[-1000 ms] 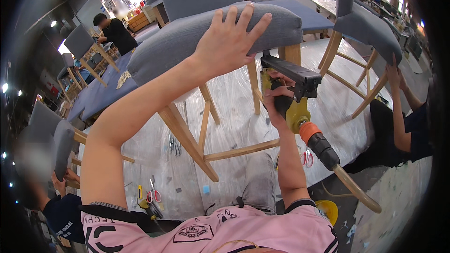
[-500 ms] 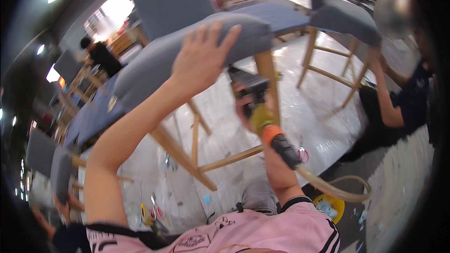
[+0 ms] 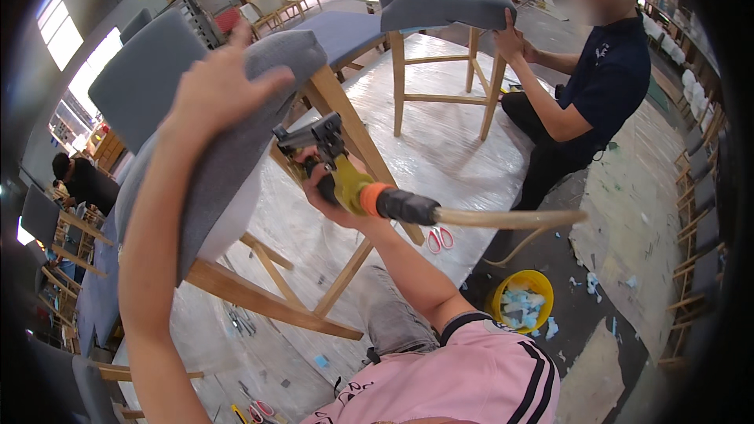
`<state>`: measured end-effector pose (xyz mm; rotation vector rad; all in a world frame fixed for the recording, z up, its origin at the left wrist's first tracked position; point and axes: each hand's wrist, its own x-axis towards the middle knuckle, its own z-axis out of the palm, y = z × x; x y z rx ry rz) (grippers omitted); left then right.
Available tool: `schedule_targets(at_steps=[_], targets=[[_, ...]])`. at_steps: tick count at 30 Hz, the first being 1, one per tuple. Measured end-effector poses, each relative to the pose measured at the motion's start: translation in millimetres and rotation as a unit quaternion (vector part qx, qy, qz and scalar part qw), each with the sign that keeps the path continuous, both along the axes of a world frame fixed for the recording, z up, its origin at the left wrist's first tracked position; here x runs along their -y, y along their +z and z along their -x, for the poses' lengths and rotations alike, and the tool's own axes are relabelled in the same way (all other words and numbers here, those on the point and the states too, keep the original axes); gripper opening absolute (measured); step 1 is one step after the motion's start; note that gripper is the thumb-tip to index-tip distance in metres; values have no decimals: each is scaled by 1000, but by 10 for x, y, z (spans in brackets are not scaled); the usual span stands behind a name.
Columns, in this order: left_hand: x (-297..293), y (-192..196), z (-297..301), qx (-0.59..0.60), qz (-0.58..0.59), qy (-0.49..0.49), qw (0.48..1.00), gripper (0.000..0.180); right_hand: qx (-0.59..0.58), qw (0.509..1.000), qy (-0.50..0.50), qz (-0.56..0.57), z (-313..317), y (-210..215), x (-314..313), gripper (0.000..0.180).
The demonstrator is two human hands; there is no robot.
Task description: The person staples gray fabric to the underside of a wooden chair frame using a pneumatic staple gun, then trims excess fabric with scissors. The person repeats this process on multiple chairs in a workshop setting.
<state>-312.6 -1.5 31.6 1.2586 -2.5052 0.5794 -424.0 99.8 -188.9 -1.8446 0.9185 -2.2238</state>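
A grey upholstered chair [image 3: 208,177] with light wooden legs stands leaning in front of me, its backrest [image 3: 145,71] on the far left side. My left hand [image 3: 216,90] lies over the top of the seat, thumb and fingers spread. My right hand [image 3: 334,202] is wrapped round the grip of a yellow-green and black air staple gun [image 3: 349,182]. An orange ring and a black fitting join it to a pale hose [image 3: 510,218]. The gun's nose is close to the seat's lower edge, beside a front leg; I cannot tell whether it touches.
At right a co-worker [image 3: 581,110] kneels, hands on another grey chair [image 3: 448,0]. Red-handled scissors [image 3: 440,239] lie on the plastic-covered surface [image 3: 463,165]. A yellow bucket of blue-white scraps [image 3: 542,286] stands lower right. A blue-grey bench [image 3: 338,31] is behind.
The view has swung right and tilted, so both chairs sit further left and the co-worker shows fully. My left hand stays spread on the seat; the staple gun stays in my right hand.
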Motion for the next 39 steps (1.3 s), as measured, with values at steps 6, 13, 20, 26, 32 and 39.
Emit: schedule_targets(at_steps=[6,13,20,26,32,39], targets=[[457,-13,-179,5,-52,15,999,112,62,993,97,12,15,99,336,25],[907,52,-343,3,-64,0,998,108,43,996,44,57,33,24,629,26],[1083,-75,-499,37,68,27,997,98,103,991,81,40,-48,-42,737,21],[697,-522,-338,58,307,-15,950,80,57,992,63,93,108,107,862,24],[527,-584,-274,119,337,-17,934,82,-5,994,47,101,257,159,958,24],[395,-598,-195,121,301,1,946,91,1,992,60,108,261,88,958,25]])
